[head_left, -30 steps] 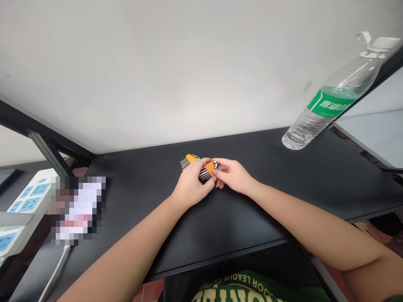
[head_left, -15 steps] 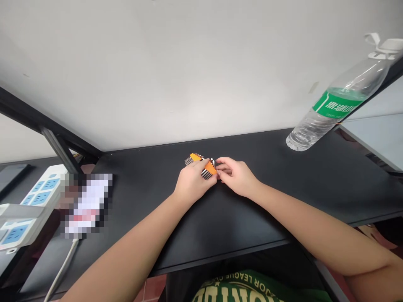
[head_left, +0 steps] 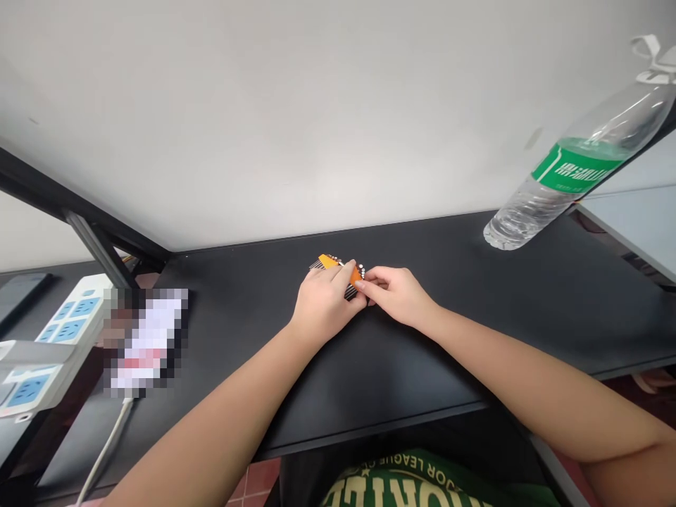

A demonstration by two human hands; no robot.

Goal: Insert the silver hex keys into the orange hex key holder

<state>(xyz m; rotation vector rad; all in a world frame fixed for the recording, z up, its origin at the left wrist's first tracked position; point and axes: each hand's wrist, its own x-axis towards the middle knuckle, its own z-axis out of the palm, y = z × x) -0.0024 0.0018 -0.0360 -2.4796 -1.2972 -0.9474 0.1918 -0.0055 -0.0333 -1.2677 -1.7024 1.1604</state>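
A small orange strip [head_left: 327, 261] with a row of thin striped rods and small white round ends lies tilted on the black desk. My left hand [head_left: 323, 301] covers its middle from above, fingers curled over it and the thumb low at its near side. Where the strip ends at the right, my right hand [head_left: 397, 296] pinches it, thumb on the orange face. The other right fingers are curled behind, partly hidden. Much of the strip and its rods is under my left fingers, and what exactly it is I cannot make out.
A large water bottle [head_left: 575, 169] with a green label stands at the back right. On the left are a blurred-out phone-like object [head_left: 148, 338] with a white cable [head_left: 105, 443] and a white power strip [head_left: 63, 338]. A wall [head_left: 296, 127] rises behind the desk [head_left: 422, 380].
My right thumb has moved left onto the strip's orange end. My left fingers have shifted slightly, covering more of the rods. The view has turned a little.
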